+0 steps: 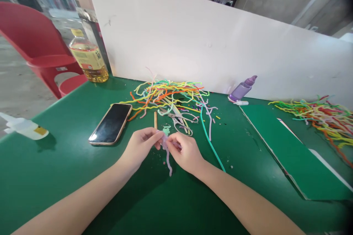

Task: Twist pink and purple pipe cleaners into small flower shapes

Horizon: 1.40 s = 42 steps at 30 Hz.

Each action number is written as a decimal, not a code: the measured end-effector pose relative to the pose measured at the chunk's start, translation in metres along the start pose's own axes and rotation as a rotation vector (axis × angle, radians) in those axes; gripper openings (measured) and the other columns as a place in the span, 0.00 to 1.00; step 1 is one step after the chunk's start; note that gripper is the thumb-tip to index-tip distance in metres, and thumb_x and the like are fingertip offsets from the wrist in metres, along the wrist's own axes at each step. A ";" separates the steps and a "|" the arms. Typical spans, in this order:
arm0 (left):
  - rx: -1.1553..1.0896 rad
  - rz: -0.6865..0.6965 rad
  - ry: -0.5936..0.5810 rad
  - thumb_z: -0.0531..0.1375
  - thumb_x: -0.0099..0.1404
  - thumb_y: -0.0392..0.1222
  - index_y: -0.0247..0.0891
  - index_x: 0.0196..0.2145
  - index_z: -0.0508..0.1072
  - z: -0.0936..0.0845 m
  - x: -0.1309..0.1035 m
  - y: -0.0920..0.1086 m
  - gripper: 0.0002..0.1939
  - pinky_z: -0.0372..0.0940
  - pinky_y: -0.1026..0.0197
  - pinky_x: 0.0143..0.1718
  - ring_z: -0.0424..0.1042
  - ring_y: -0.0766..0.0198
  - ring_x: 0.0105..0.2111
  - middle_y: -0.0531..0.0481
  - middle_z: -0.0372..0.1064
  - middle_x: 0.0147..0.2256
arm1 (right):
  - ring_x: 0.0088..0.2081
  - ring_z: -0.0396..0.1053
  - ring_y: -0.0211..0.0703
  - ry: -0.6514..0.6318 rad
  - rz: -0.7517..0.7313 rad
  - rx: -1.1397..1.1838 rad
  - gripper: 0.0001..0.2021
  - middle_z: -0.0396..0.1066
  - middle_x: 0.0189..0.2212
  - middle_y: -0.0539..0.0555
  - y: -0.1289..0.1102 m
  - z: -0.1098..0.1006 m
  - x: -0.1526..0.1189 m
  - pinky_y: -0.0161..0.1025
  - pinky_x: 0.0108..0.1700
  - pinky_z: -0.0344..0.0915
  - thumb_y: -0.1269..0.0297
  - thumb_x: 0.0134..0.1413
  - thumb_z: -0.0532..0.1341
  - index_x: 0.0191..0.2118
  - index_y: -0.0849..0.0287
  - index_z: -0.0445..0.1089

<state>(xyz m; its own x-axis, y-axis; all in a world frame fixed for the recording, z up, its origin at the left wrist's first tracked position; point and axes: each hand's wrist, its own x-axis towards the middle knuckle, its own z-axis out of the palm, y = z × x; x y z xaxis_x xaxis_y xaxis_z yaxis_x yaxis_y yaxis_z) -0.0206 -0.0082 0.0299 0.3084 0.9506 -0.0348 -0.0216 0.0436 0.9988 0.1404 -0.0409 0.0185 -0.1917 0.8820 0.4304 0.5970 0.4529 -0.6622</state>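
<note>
The left hand (142, 146) pinched the upper part of a lilac strand (168, 161) between thumb and forefinger. The right hand (188, 151), just beside it, pinched at the same part, its other fingers curled in. The strand thus lay between the two sets of fingertips, with a loose tail running from them toward the person's body; the form of the gripped part was hidden by the fingers. By judgement, good work here called for a steady left pinch as anchor, small turns from the right, light pressure to spare the fuzz, and the tail kept clear of the palms.

Just beyond the fingertips showed a mint piece (166, 130); whether it touched the strand could not be told. Small bits littered the table (116, 220) around the hands and seemed liable to cling to the fuzz. A stick (155, 120) lay just beyond the left hand; scissors (174, 116) lay beyond the right, handles toward it, conveniently placed. Farther beyond both hands spread a pile (165, 93) of coloured strands. A phone (111, 123) lay left of the left hand, and a white bottle (29, 127) farther left. Well right of the right hand lay a green board (295, 150); beyond that hand, also to its right, a purple bottle (242, 90) leaned.
</note>
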 end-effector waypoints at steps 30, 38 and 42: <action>-0.203 0.033 -0.290 0.57 0.63 0.41 0.34 0.26 0.68 0.003 -0.008 0.007 0.10 0.67 0.58 0.27 0.70 0.62 0.22 0.51 0.69 0.21 | 0.24 0.67 0.33 -0.411 0.543 1.233 0.12 0.66 0.24 0.48 0.008 0.003 0.007 0.35 0.29 0.69 0.57 0.48 0.64 0.32 0.61 0.67; -0.071 0.025 -0.182 0.59 0.60 0.42 0.34 0.24 0.69 0.000 -0.005 0.003 0.10 0.60 0.66 0.31 0.66 0.68 0.27 0.54 0.67 0.24 | 0.16 0.44 0.25 -0.449 0.541 1.193 0.12 0.54 0.16 0.41 0.010 0.001 0.009 0.28 0.17 0.42 0.59 0.47 0.65 0.29 0.60 0.63; -0.026 -0.010 -0.139 0.60 0.59 0.44 0.34 0.23 0.67 -0.001 -0.003 0.003 0.12 0.56 0.67 0.28 0.61 0.70 0.25 0.56 0.63 0.22 | 0.15 0.43 0.26 -0.356 0.502 0.950 0.14 0.51 0.15 0.40 0.009 -0.001 0.010 0.29 0.18 0.41 0.56 0.48 0.63 0.26 0.60 0.60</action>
<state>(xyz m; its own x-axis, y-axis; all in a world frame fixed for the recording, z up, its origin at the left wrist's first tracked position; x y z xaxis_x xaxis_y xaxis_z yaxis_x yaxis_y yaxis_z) -0.0229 -0.0108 0.0330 0.4374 0.8985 -0.0375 -0.0420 0.0620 0.9972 0.1446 -0.0279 0.0176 -0.3988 0.9100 -0.1135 -0.1360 -0.1811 -0.9740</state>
